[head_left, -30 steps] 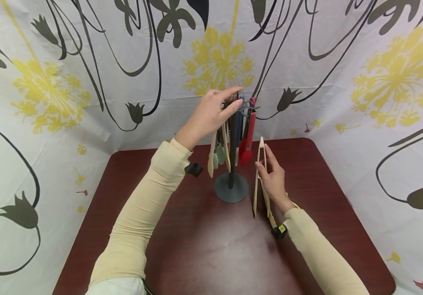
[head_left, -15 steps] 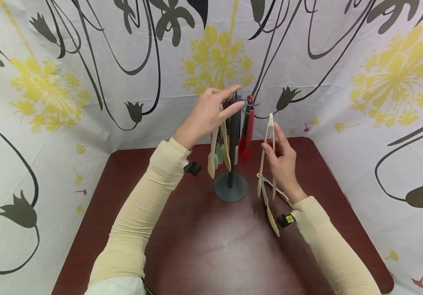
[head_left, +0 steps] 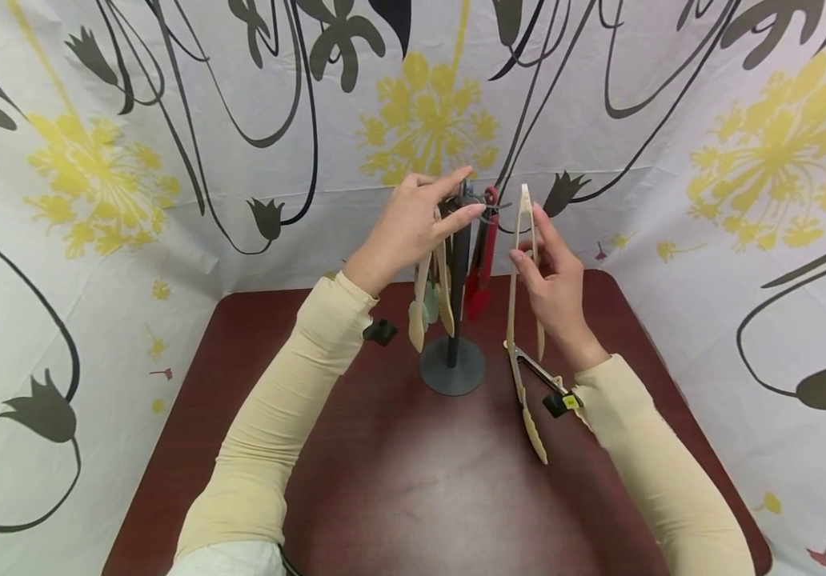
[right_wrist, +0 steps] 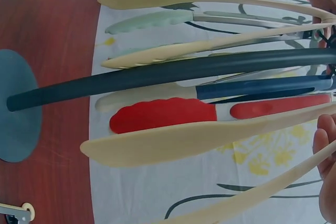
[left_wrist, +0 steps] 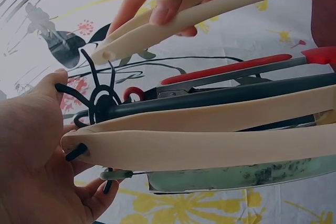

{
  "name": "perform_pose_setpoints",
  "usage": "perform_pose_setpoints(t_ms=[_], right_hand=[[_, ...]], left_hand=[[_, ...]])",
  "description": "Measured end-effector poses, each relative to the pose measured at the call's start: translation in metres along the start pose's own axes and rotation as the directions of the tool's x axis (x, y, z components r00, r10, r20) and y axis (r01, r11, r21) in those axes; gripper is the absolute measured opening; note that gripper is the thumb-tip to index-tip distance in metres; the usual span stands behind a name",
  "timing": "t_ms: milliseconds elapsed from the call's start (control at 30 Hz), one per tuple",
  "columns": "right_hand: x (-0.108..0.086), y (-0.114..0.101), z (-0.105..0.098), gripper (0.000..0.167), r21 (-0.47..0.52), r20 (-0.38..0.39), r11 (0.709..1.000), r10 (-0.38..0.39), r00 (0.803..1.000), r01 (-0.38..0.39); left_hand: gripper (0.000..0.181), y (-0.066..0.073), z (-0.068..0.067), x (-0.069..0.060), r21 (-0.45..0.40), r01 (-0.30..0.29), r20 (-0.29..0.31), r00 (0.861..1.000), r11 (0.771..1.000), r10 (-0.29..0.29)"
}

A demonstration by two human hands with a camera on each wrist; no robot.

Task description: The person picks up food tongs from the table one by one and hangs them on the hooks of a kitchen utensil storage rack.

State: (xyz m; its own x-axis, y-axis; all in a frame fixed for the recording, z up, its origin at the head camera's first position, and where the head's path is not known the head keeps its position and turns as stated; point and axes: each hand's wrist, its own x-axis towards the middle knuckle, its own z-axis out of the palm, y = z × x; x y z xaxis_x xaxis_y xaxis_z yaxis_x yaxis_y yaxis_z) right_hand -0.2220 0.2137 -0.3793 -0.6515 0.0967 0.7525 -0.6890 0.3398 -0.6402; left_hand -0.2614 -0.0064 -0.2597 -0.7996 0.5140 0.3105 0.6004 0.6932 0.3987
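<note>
A dark utensil stand (head_left: 459,320) stands on the table with several tongs hanging from its hooks. My left hand (head_left: 413,220) holds the stand's top, fingers and thumb around the hooks (left_wrist: 107,100). My right hand (head_left: 557,288) pinches cream tongs (head_left: 511,308), ends hanging down, just right of the stand. In the left wrist view, the holed top of these cream tongs lies close to a hook; contact is unclear. Wooden-coloured tongs (left_wrist: 210,149), mint-green tongs (left_wrist: 226,178), red tongs (left_wrist: 226,70) and blue-handled tongs (right_wrist: 262,86) hang around the pole.
Metal tongs with cream tips (head_left: 534,438) lie spread on the dark red table (head_left: 355,480), beneath my right wrist. The stand's round base (head_left: 452,378) sits towards the table's back. A white patterned cloth (head_left: 190,144) encloses the table behind and at both sides.
My right hand has lifted the cream tongs up off the table area towards the hooks, uncovering the metal tongs lying below. The left hand has stayed on the stand's top.
</note>
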Motion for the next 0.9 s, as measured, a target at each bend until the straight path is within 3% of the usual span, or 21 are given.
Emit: perform_pose_setpoints(t_ms=[233, 367, 500, 700, 900], right_hand=[[0.006, 0.002, 0.004, 0.064, 0.020, 0.039, 0.999, -0.034, 0.999, 0.033], [0.006, -0.001, 0.007, 0.064, -0.025, 0.072, 1.000, -0.010, 0.997, 0.012], [0.004, -0.014, 0.011, 0.061, -0.054, 0.090, 0.999, 0.007, 0.996, -0.002], [0.003, -0.028, 0.019, 0.061, -0.042, 0.083, 0.999, 0.022, 0.996, -0.019], [0.002, -0.013, 0.025, 0.064, -0.032, 0.066, 0.998, 0.064, 0.996, -0.062]], left_hand=[[0.064, 0.001, 0.004, 0.000, 0.024, -0.027, -0.057, 0.998, 0.999, 0.028], [0.069, 0.003, 0.006, -0.001, 0.023, -0.001, -0.070, 0.998, 1.000, 0.002], [0.071, 0.005, 0.009, -0.002, 0.014, 0.011, -0.102, 0.995, 1.000, -0.010], [0.062, 0.005, 0.012, -0.004, 0.033, -0.026, -0.141, 0.990, 0.999, 0.030], [0.062, 0.004, 0.011, -0.005, 0.036, -0.026, -0.140, 0.990, 0.999, 0.031]])
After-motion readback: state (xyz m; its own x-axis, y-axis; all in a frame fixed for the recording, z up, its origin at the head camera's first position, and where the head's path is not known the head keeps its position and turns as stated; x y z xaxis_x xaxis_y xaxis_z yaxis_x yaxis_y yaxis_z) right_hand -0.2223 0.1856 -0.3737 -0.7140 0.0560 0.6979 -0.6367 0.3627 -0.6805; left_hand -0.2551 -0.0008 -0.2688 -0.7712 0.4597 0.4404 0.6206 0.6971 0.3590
